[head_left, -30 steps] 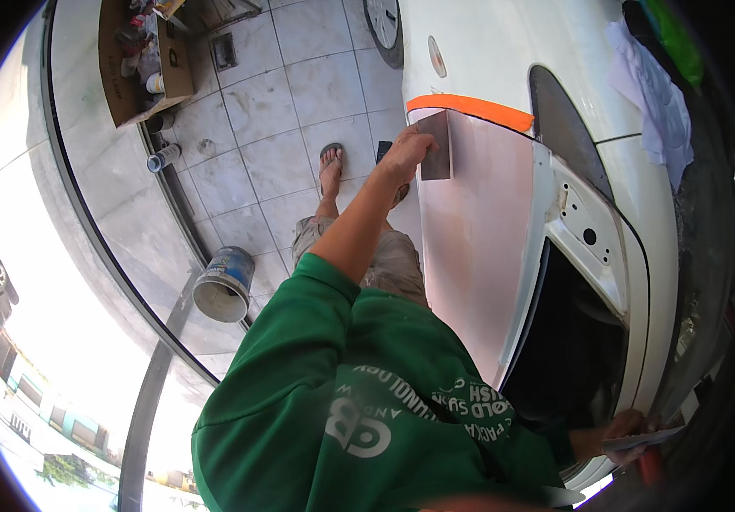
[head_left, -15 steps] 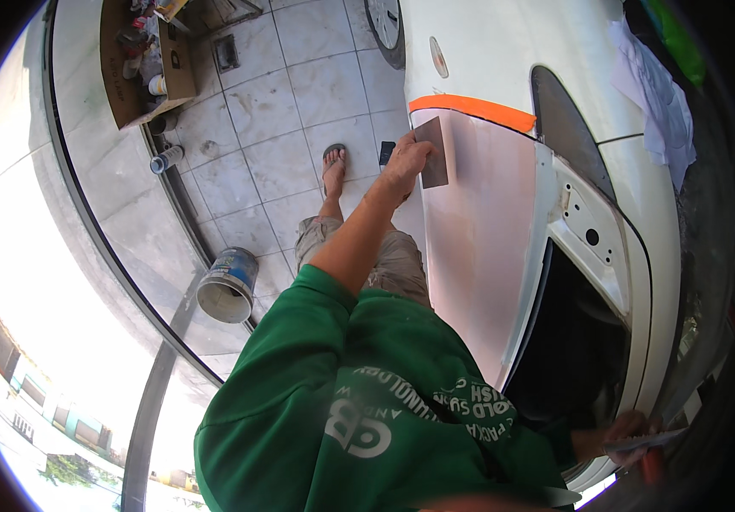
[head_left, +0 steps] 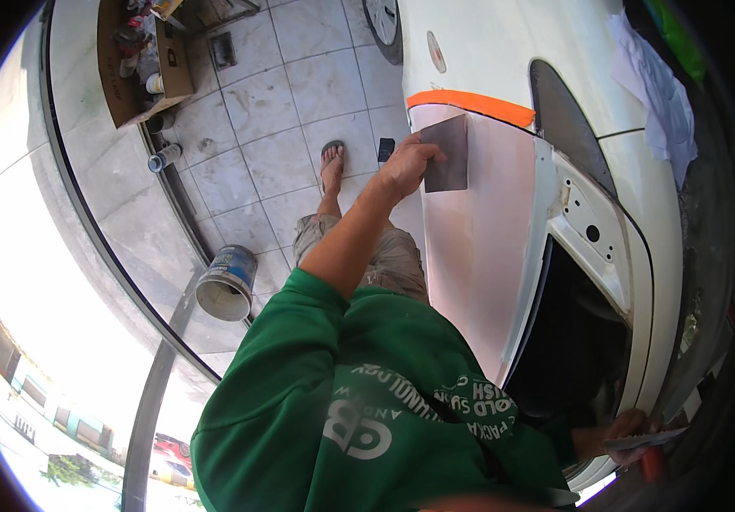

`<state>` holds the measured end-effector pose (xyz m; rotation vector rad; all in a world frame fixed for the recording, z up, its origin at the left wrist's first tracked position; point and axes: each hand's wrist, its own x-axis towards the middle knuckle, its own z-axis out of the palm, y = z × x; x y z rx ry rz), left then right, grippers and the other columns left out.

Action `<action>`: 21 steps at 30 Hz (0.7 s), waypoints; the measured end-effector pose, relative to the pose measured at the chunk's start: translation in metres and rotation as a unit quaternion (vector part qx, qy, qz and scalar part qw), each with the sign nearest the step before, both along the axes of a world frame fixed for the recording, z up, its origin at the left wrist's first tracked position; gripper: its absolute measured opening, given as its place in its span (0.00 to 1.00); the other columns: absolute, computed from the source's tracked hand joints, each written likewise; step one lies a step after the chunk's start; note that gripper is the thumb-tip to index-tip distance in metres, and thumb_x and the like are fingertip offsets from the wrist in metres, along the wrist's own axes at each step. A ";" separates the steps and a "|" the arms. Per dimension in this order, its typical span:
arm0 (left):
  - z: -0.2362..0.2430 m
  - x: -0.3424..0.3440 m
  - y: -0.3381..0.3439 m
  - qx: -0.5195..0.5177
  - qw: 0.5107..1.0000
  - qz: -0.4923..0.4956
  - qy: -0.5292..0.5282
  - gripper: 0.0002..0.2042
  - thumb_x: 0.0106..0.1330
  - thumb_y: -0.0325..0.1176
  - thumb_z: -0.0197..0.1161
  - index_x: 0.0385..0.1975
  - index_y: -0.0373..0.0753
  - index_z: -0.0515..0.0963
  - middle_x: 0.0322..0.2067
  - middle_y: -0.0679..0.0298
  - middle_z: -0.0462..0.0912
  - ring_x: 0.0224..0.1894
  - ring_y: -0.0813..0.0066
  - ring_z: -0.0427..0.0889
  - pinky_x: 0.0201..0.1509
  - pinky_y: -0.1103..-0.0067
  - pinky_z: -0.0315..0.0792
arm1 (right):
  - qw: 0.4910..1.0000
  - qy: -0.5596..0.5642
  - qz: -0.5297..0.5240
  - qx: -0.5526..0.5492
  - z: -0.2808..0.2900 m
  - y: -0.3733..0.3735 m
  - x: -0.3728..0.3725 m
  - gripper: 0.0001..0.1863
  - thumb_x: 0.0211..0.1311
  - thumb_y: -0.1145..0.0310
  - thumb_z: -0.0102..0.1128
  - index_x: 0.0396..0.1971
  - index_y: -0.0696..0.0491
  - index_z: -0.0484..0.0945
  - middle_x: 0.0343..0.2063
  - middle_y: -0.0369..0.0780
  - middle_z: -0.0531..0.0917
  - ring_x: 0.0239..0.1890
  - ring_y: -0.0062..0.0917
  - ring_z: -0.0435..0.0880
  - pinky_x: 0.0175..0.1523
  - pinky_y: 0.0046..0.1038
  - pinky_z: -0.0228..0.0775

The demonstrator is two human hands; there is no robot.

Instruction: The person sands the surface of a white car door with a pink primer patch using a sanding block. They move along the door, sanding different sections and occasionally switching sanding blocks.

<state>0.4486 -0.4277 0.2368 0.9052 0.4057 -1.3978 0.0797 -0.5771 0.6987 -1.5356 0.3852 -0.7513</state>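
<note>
My left hand [head_left: 410, 166] grips a flat, dark grey rectangular spreader [head_left: 449, 158] by its left edge. The spreader lies over the upper part of the pale pink car door panel [head_left: 485, 247], just below a strip of orange masking tape [head_left: 474, 104]. How much of its edge touches the panel I cannot tell. At the lower right, my right hand [head_left: 628, 429] is closed around a tool with a flat grey blade [head_left: 645, 439] and a red handle [head_left: 653, 463]. The dim rim of the view partly hides this hand.
The white car [head_left: 483, 43] fills the right side, with a dark window opening [head_left: 577, 333] and a white cloth [head_left: 662, 111] hanging on it. Left on the tiled floor [head_left: 261, 111] are a bucket [head_left: 227, 286], a can [head_left: 165, 158] and a cardboard box [head_left: 171, 68] of clutter.
My left hand has shifted slightly, and the spreader has moved right across the panel, with more of its flat face showing. My right hand stays about where it was.
</note>
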 end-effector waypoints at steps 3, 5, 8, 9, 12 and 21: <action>-0.013 -0.009 0.000 0.023 0.998 0.017 -0.055 0.18 0.57 0.22 0.56 0.49 0.32 0.76 0.38 0.59 0.80 0.42 0.69 0.78 0.47 0.74 0.76 | 0.998 0.012 -0.047 -0.040 0.003 -0.004 -0.012 0.31 0.67 0.66 0.59 0.67 0.57 0.63 0.46 0.44 0.74 0.17 0.23 0.74 0.18 0.19 0.71; -0.024 -0.010 -0.006 0.035 0.998 0.016 -0.050 0.20 0.56 0.21 0.54 0.51 0.30 0.76 0.36 0.62 0.79 0.40 0.71 0.75 0.45 0.76 0.74 | 0.999 0.014 -0.026 -0.025 0.003 -0.003 -0.007 0.29 0.68 0.65 0.58 0.66 0.57 0.63 0.47 0.45 0.75 0.20 0.26 0.77 0.22 0.21 0.74; -0.038 -0.003 -0.024 -0.008 0.997 -0.031 -0.073 0.22 0.56 0.21 0.55 0.53 0.31 0.75 0.45 0.60 0.76 0.47 0.69 0.76 0.50 0.75 0.75 | 0.999 0.020 0.025 0.002 0.002 -0.006 0.005 0.28 0.70 0.63 0.56 0.66 0.57 0.62 0.48 0.46 0.75 0.24 0.30 0.81 0.27 0.24 0.80; -0.037 -0.010 -0.032 0.022 0.993 -0.009 -0.117 0.24 0.55 0.21 0.55 0.56 0.31 0.74 0.44 0.60 0.77 0.46 0.70 0.76 0.49 0.75 0.75 | 0.999 0.023 0.040 0.008 0.002 -0.007 0.010 0.27 0.71 0.63 0.55 0.65 0.57 0.62 0.49 0.47 0.76 0.26 0.31 0.83 0.29 0.25 0.81; -0.009 -0.031 -0.045 0.056 0.975 0.010 -0.216 0.30 0.54 0.20 0.56 0.63 0.30 0.70 0.42 0.60 0.77 0.42 0.70 0.76 0.46 0.76 0.74 | 0.999 0.024 0.038 0.012 0.002 -0.005 0.008 0.27 0.72 0.62 0.55 0.66 0.57 0.62 0.49 0.47 0.75 0.27 0.32 0.83 0.31 0.25 0.83; -0.065 -0.004 -0.009 0.041 0.998 0.036 -0.038 0.18 0.58 0.21 0.55 0.50 0.31 0.76 0.44 0.56 0.82 0.43 0.68 0.80 0.47 0.73 0.77 | 0.999 0.031 0.022 -0.013 0.005 -0.011 -0.007 0.29 0.72 0.61 0.55 0.68 0.56 0.62 0.48 0.44 0.74 0.23 0.28 0.82 0.33 0.23 0.81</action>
